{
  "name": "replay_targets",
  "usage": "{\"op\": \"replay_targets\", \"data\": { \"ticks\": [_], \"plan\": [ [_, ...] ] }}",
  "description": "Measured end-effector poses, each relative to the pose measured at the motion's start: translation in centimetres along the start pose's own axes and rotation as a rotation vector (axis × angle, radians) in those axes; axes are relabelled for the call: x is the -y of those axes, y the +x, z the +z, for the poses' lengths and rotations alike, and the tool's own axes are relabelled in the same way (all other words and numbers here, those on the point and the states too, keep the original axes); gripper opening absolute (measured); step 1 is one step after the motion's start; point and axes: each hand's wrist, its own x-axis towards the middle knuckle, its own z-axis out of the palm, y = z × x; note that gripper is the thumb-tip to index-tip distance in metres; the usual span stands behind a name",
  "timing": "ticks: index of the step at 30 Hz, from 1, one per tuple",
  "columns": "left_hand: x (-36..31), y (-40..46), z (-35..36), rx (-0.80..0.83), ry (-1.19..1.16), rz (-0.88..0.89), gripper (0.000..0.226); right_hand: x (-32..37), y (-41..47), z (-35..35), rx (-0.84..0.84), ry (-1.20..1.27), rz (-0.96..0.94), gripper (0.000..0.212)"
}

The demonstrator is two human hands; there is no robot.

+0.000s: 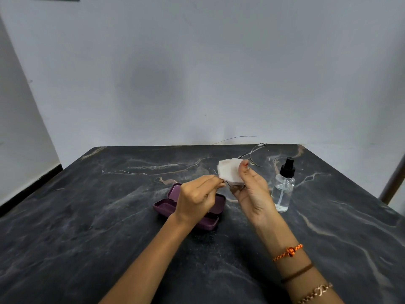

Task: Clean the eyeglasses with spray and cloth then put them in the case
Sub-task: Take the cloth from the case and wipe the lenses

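Eyeglasses of thin dark wire with clear lenses [254, 153], held up above the black marble-patterned tabletop [87, 216], tilted, one slim temple arm reaching back over the far edge; near lens hidden behind a white, soft-looking, roughly square cloth [230, 171]; frame too fine to trace where it passes behind the cloth. Left hand [197, 198] closed in a pinch, fingertips meeting at the frame's near end beside the cloth's edge; exact point of grip hard to make out. Right hand [252, 191] clasping the cloth, thumb pressed on its front face, other fingers folded behind and mostly hidden. Plum-coloured hard plastic case [166, 205], oblong with rounded corners, lying open on the tabletop beneath the left hand, its middle covered by hand and wrist. Clear glass spray bottle with black pump cap [283, 185], upright, just right of the right hand, partly filled with clear liquid. Braided orange thread band [288, 252], brown band and chain bracelet on the right forearm.
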Motion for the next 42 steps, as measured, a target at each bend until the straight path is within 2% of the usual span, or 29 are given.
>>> {"op": "replay_targets", "data": {
  "ticks": [3, 5, 7, 9, 12, 17, 23, 25, 27, 30, 32, 35, 42],
  "plan": [
    [0.6, 0.1, -0.4, -0.003, 0.017, -0.050, 0.024, 0.6, 0.0, -0.3, 0.068, 0.034, 0.065, 0.024],
    [0.8, 0.1, -0.6, 0.003, 0.015, -0.046, 0.025, 0.7, -0.1, -0.3, 0.060, 0.034, 0.091, 0.011],
    [0.7, 0.1, -0.7, 0.022, 0.013, -0.010, 0.021, 0.6, 0.0, -0.3, -0.010, 0.079, 0.097, 0.012],
    [0.4, 0.1, -0.6, 0.039, 0.005, 0.023, 0.013, 0.6, 0.1, -0.3, -0.074, 0.251, 0.120, 0.010],
    [0.0, 0.1, -0.2, 0.046, -0.008, 0.027, 0.013, 0.4, 0.0, -0.1, -0.081, 0.400, 0.106, 0.009],
    [0.1, 0.2, -0.4, 0.029, 0.003, 0.020, 0.017, 0.1, 0.2, -0.2, -0.024, 0.093, 0.044, 0.013],
    [0.1, 0.4, -0.6, 0.033, 0.014, 0.049, 0.007, 0.9, 0.4, -1.0, -0.019, -0.140, 0.023, 0.013],
    [0.0, 0.4, -0.7, 0.043, 0.002, 0.054, 0.008, 1.0, 0.3, -0.9, -0.029, -0.133, 0.021, 0.016],
    [-0.2, 0.5, -0.6, 0.044, -0.008, 0.048, 0.008, 0.9, 0.2, -0.6, -0.045, -0.044, 0.030, 0.004],
    [-0.1, 0.4, -0.7, 0.034, -0.025, 0.035, 0.016, 0.4, 0.2, -0.3, -0.076, 0.183, 0.046, 0.012],
    [-0.1, 0.4, -0.7, 0.019, -0.022, 0.032, 0.015, 0.1, 0.0, -0.1, -0.080, 0.225, 0.045, 0.013],
    [-0.2, 0.5, -0.7, 0.003, -0.012, 0.020, 0.010, -0.1, 0.0, 0.0, -0.033, 0.168, 0.031, 0.016],
    [0.1, 0.8, -1.1, 0.001, 0.013, -0.032, 0.028, 0.8, 0.3, -1.1, 0.067, -0.149, -0.001, 0.014]
  ]
}}
